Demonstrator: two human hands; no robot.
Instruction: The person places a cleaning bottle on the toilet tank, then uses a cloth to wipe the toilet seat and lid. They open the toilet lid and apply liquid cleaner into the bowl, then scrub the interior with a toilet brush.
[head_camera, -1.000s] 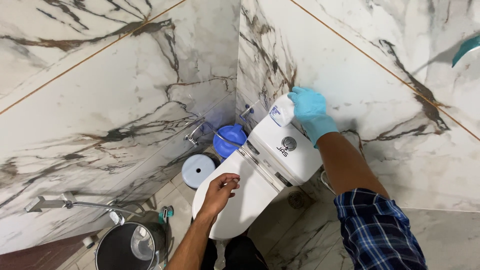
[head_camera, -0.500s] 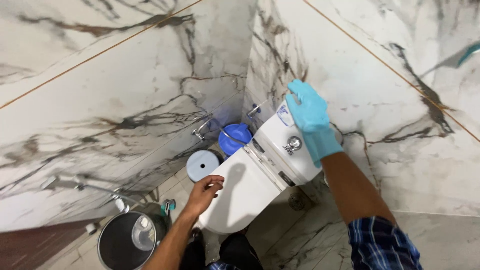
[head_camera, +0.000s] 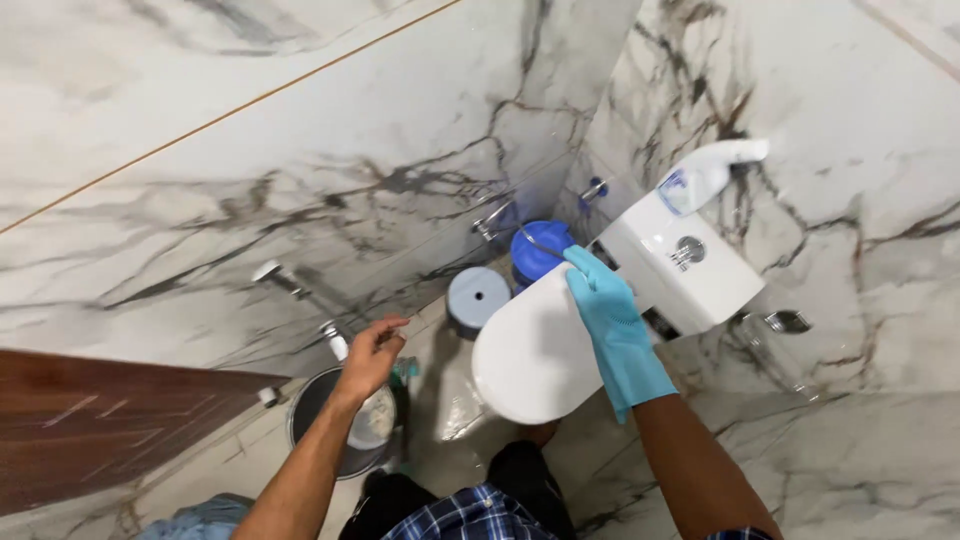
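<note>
Head view: your gloved right hand (head_camera: 612, 325) lies flat, fingers extended, on the closed white toilet lid (head_camera: 530, 350).
Your bare left hand (head_camera: 372, 352) hovers loosely curled above the bucket (head_camera: 335, 432). A white bottle (head_camera: 705, 172) with a blue label lies on the cistern (head_camera: 690, 265).

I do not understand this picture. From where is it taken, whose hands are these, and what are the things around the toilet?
The camera sits on a person's head and looks down into a marble-tiled bathroom. Both arms belong to that person. The right hand, in a blue glove, rests on the closed toilet lid. The bare left hand holds nothing and hangs above a dark bucket. A white bottle stands on the cistern. Behind the toilet are a blue bucket and a round pale stool.
</note>
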